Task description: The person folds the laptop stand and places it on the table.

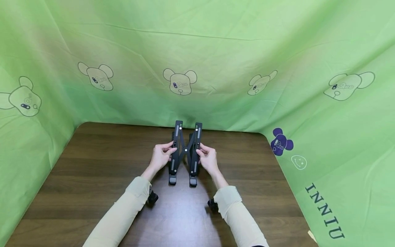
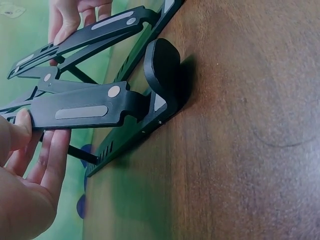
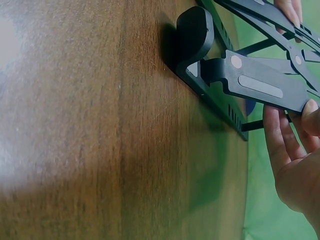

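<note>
A black folding laptop stand (image 1: 193, 161) stands on the wooden table, its two long arms joined by crossed bars and set fairly close together. Grey pads line the top of each arm, and upturned lips (image 2: 162, 70) face the near side. My left hand (image 1: 161, 156) pinches the left arm near its middle, thumb on top and fingers beneath. On the other side my right hand (image 1: 209, 159) grips the right arm the same way, thumb above and fingertips under its edge (image 3: 265, 87). Slotted lower rails (image 3: 220, 97) rest on the table under the raised arms.
The brown wooden table (image 1: 102, 164) spreads around the stand. A green cloth (image 1: 216, 51) with bear-head prints hangs behind and along both sides, meeting the table's back edge just beyond the stand. Black wrist cameras (image 1: 152, 198) sit under both sleeves.
</note>
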Tool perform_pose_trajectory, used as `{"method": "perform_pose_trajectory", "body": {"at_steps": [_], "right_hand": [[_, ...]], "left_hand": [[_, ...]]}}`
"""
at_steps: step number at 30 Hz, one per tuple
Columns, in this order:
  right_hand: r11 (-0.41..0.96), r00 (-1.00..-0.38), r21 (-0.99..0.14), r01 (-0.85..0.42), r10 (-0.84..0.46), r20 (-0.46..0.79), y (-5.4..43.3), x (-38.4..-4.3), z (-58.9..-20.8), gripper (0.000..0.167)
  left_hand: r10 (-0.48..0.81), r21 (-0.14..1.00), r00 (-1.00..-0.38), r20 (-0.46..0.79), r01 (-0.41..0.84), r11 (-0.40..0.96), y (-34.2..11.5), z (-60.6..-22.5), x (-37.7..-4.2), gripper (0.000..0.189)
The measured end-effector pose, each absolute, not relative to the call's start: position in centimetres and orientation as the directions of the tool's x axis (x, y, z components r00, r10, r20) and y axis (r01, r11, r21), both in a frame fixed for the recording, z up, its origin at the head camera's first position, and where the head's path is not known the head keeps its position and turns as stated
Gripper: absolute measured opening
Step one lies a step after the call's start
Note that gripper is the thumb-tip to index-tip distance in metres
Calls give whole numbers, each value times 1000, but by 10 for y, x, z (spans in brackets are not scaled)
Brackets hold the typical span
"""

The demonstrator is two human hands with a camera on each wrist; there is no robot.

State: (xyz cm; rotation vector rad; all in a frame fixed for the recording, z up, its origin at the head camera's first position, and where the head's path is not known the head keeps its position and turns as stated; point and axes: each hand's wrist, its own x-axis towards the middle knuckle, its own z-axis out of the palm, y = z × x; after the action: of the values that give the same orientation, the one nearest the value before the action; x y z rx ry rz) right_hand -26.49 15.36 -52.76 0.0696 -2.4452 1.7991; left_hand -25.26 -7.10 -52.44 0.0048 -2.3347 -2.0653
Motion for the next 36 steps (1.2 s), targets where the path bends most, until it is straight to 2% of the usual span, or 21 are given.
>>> {"method": "perform_pose_trajectory", "body": {"at_steps": [23, 36], "right_hand": [[308, -993, -946, -102, 27, 115, 143, -270, -533, 38], [295, -995, -952, -86, 21, 96, 137, -269, -532, 39]], "left_hand": [[-24, 988, -1000, 0, -4, 152, -71, -524, -256, 42], [-34, 982, -999, 39, 32, 184, -68, -525, -258, 39]]}}
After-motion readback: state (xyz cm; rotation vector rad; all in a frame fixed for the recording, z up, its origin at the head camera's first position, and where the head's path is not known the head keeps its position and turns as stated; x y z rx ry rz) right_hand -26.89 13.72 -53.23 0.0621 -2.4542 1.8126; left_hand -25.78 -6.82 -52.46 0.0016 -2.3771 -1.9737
